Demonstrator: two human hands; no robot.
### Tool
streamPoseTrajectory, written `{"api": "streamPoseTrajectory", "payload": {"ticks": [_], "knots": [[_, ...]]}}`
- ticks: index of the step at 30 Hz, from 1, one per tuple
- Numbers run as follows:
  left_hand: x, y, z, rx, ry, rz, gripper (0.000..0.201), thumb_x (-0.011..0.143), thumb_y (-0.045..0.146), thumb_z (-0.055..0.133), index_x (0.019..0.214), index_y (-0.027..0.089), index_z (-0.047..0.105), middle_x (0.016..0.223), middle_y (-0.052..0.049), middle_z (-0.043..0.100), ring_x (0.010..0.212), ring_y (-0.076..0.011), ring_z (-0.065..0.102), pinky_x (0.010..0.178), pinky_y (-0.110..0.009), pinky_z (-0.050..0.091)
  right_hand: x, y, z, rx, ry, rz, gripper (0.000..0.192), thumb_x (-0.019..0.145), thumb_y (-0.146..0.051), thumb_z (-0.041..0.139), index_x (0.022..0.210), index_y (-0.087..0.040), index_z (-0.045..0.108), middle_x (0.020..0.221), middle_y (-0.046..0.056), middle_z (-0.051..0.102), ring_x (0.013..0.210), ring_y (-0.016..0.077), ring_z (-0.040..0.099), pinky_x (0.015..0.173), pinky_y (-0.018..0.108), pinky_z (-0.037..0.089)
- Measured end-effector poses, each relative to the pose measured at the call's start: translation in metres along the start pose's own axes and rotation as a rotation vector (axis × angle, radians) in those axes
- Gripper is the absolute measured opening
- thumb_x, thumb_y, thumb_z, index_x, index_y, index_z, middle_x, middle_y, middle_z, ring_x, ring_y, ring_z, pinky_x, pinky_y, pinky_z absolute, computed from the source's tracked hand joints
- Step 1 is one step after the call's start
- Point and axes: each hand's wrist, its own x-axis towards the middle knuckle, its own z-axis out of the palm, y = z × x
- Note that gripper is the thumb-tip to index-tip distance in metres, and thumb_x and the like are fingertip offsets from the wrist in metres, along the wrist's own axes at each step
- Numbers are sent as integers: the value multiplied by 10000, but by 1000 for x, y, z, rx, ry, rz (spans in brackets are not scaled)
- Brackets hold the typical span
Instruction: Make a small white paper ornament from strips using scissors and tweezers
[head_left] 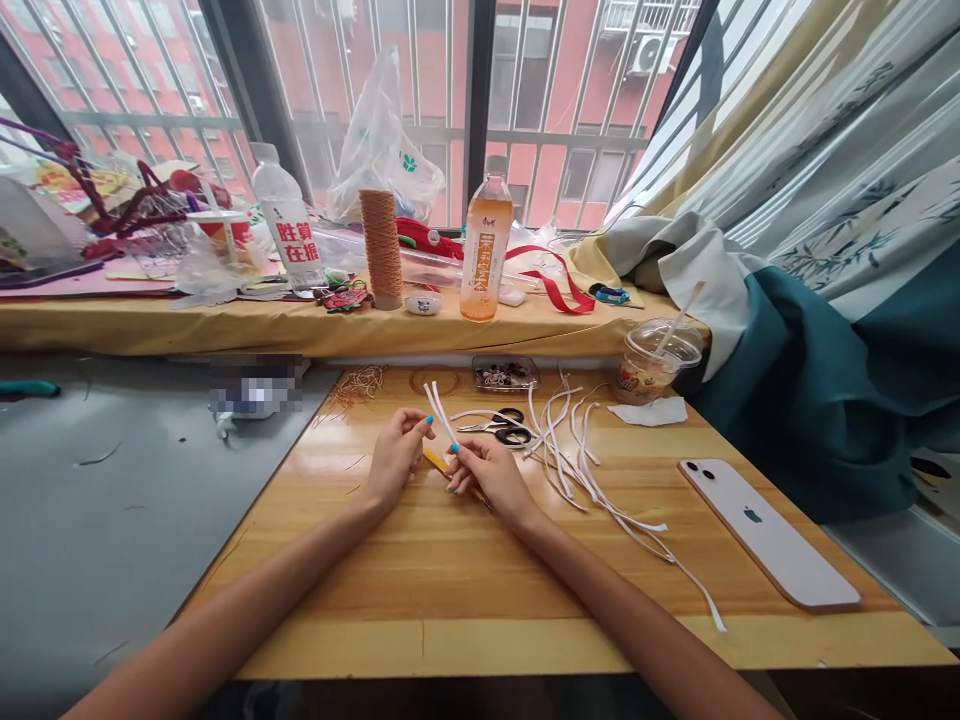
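Note:
Above the wooden table [465,580], my left hand [397,455] and my right hand [487,475] meet near its middle. Together they pinch a thin white strip [439,410] whose two ends stick up between the fingertips. A yellow piece [435,461] lies under my right hand; whether the hand grips it I cannot tell. Black-handled scissors [499,427] lie just beyond my right hand. A loose pile of white strips [577,460] spreads to the right of it.
A white phone [769,535] lies face down at the right. A plastic cup with a straw [656,360] and a tissue [649,411] stand behind it. On the sill are an orange drink bottle [486,250], a thread spool [381,248], a water bottle [289,225] and clutter. Curtains [825,300] hang right.

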Motion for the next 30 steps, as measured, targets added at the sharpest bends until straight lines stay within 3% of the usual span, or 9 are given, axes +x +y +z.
{"api": "streamPoseTrajectory", "payload": {"ticks": [5,8,14,21,26,30], "knots": [[-3,0,1,131,-131,9,275,712,415,526,670,145,497,370,100,327,285,-24,238,299,-146,191,0,0,0,1,42,-31,297,645,-414,589,741,-139,533,561,-24,580,403,67,538,369,156,406],[-5,-1,1,284,-203,49,273,704,417,531,700,145,553,408,76,410,317,-37,296,331,-163,229,-2,-2,1,-8,36,-41,290,641,-407,601,717,-133,545,546,-22,575,399,70,532,366,161,406],[-3,-3,0,395,-176,104,267,693,419,529,672,155,562,432,61,444,379,-63,368,379,-174,270,-3,-5,1,-66,36,-66,247,661,-378,592,670,-138,534,526,-27,568,408,66,527,384,159,410],[-3,-2,-2,336,-226,-22,353,740,472,450,694,140,560,370,86,318,317,-51,264,332,-174,196,-1,-5,-1,-67,-39,-11,256,708,-364,530,802,-127,545,555,-13,588,421,80,556,388,162,414],[0,6,-5,496,-120,161,250,726,369,501,637,142,554,527,32,514,459,-74,433,460,-179,335,2,-7,-3,-38,-76,57,222,698,-274,549,866,-129,555,577,-10,599,459,84,580,430,165,440],[1,7,-6,480,-116,287,162,727,266,515,835,152,552,748,-6,587,558,-80,510,524,-176,381,3,-10,-7,-5,-139,135,198,677,-252,583,826,-121,577,578,5,611,473,92,590,461,178,454]]}}
